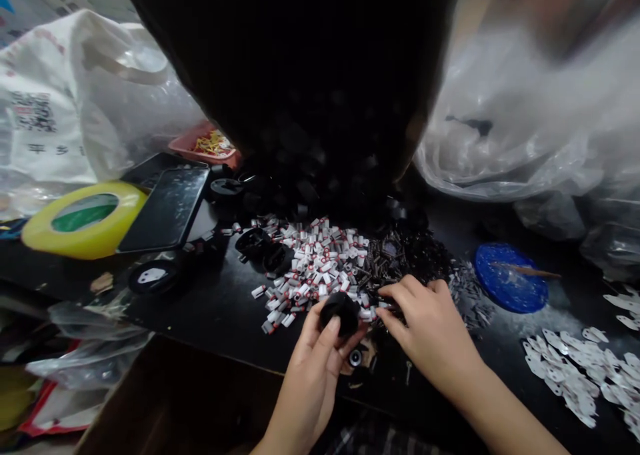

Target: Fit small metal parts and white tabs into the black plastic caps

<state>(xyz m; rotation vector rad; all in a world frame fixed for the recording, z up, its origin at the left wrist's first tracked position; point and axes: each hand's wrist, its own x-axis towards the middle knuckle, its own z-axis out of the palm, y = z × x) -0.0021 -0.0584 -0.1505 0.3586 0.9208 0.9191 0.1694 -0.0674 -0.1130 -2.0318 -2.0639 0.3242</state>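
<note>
My left hand (320, 355) is closed around a small round black plastic housing (339, 313), with the thumb across its near side. Just to the right, my right hand (425, 321) reaches over the parts with thumb and forefinger apart. Small white pieces lie by its fingertips; whether it touches one I cannot tell. Beyond both hands spreads a heap of short white cylinders with red rings (320, 261). Dark small springs (385, 258) adjoin that heap on the right, and small grey pins (470, 295) lie farther right. Two more black housings (253, 241) sit at the heap's left.
A blue round lid (510, 278) with a thin stick and many flat white metal plates (570, 368) lie right. Left are yellow tape (83, 241), a phone-like dark slab (167, 208) and a pink basket (187, 147). A large dark bag-like shape (300, 75) looms behind; plastic bags (525, 128) flank it.
</note>
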